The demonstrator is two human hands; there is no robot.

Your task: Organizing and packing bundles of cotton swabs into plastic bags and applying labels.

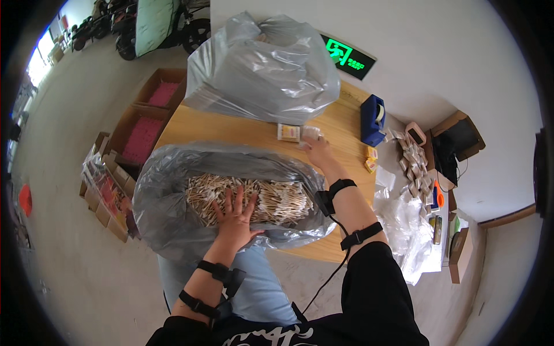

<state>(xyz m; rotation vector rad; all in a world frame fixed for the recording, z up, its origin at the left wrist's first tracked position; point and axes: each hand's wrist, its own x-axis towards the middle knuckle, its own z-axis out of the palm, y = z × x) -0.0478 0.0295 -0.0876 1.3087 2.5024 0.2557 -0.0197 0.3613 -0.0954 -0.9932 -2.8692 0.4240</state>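
A grey plastic bag lies wide open on the near part of the table, heaped with loose cotton swabs on wooden sticks. On the heap rests my left hand, its fingers spread and nothing gripped. Beyond the bag, my right hand reaches across with its fingertips closed on a small clear plastic packet; what is inside is hard to make out. Just left of that packet lies a filled pack of cotton swabs.
A large filled grey bag stands at the back of the wooden table. To the right are a blue tape dispenser, small yellow boxes and clear plastic bags. Cardboard boxes with pink contents stand at left.
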